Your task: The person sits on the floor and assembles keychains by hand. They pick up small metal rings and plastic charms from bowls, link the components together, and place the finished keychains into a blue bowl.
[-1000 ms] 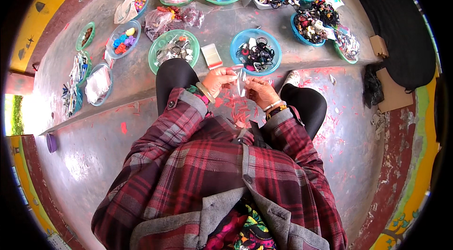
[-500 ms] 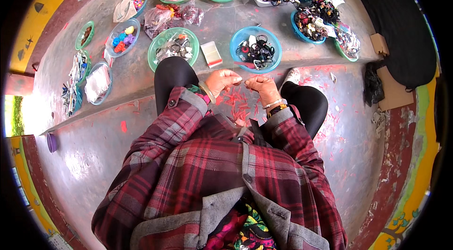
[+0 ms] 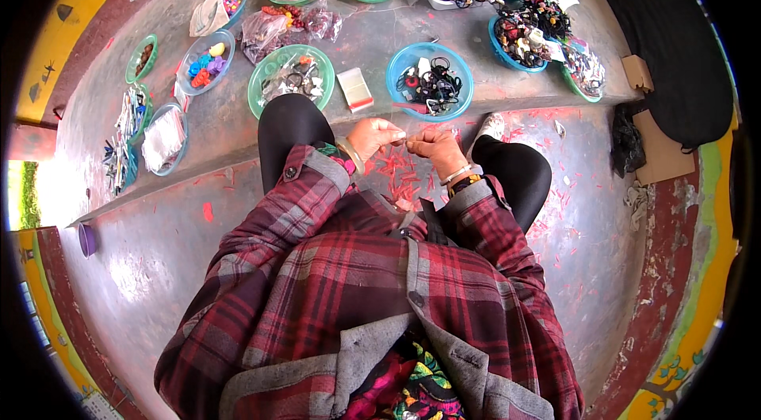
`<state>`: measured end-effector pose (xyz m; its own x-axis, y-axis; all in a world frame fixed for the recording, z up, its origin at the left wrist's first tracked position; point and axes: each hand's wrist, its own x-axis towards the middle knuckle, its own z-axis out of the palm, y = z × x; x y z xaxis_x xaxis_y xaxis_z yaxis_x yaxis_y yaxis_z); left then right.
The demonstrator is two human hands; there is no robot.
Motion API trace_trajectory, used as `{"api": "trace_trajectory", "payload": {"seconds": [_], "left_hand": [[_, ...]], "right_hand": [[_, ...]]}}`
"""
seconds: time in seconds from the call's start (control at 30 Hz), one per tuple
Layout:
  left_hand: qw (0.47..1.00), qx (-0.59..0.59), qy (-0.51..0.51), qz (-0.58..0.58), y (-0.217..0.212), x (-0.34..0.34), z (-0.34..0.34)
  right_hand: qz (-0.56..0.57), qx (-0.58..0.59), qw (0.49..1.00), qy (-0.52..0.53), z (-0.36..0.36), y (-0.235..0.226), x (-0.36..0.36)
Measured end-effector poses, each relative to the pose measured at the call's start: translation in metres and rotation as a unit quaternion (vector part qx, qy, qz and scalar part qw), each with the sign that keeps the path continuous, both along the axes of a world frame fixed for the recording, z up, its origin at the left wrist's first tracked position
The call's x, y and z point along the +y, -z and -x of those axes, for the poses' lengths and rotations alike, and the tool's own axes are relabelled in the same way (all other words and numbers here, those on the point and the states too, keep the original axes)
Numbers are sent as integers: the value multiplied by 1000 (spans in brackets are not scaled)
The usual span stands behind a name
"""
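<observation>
My left hand (image 3: pixel 372 137) and my right hand (image 3: pixel 438 149) meet above my lap, fingertips pinched and almost touching. Whatever is between the fingertips is too small to name. Just beyond them, on the raised grey ledge, a blue basin (image 3: pixel 464 87) holds black cords or hair ties and small pieces. Left of it lies a small white box with a red edge (image 3: pixel 355 90). A green basin (image 3: pixel 254 87) with small clear and white pieces stands behind my left knee.
Further basins line the ledge: a pale one with coloured pieces (image 3: pixel 226 45), a green one with packets (image 3: pixel 305 0), and a blue one with cords (image 3: pixel 499 51). Red scraps (image 3: pixel 400 174) litter the floor between my feet. A purple cup (image 3: pixel 87 239) stands far left.
My right hand has shifted slightly to the left, and the gap between my two sets of fingertips has narrowed. The basins have not moved.
</observation>
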<state>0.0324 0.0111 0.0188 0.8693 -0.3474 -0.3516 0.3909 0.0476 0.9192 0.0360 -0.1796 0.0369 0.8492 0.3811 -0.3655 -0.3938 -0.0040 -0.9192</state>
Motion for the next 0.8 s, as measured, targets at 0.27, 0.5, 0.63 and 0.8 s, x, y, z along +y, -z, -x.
{"api": "trace_trajectory", "payload": {"seconds": [0.27, 0.5, 0.63, 0.8], "left_hand": [[1000, 20, -4, 8, -2, -2, 1], [998, 36, 3, 52, 6, -3, 1], [998, 44, 0, 52, 3, -4, 1], [998, 41, -3, 57, 1, -4, 2]], "right_hand": [[7, -6, 1000, 22, 2, 7, 3], [-2, 0, 999, 40, 0, 11, 3], [-31, 1, 999, 43, 0, 11, 2], [-30, 19, 999, 31, 1, 6, 2]]}}
